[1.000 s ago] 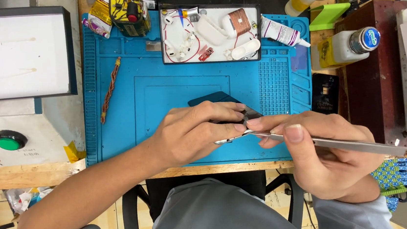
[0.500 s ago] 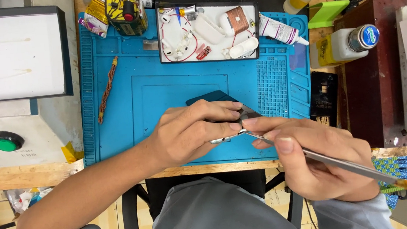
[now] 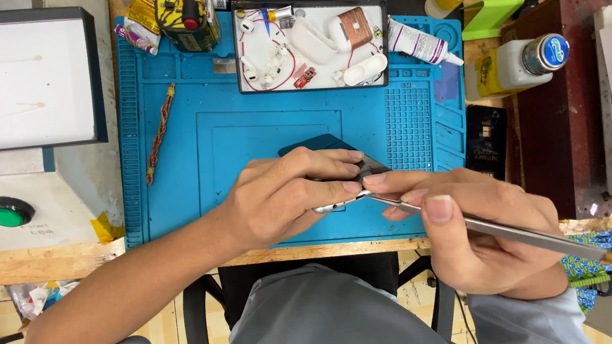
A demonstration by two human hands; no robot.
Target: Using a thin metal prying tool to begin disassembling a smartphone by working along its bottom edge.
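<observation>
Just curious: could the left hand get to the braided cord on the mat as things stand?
Probably yes: the cord lies on bare mat, unobstructed, but the left hand holds the phone.

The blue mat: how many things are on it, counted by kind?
On the blue mat:
Phones: 1, under the left hand
Trays: 1
Glue tubes: 1
Braided cords: 1
Metal tools: 1, in the right hand
Total: 5
</observation>
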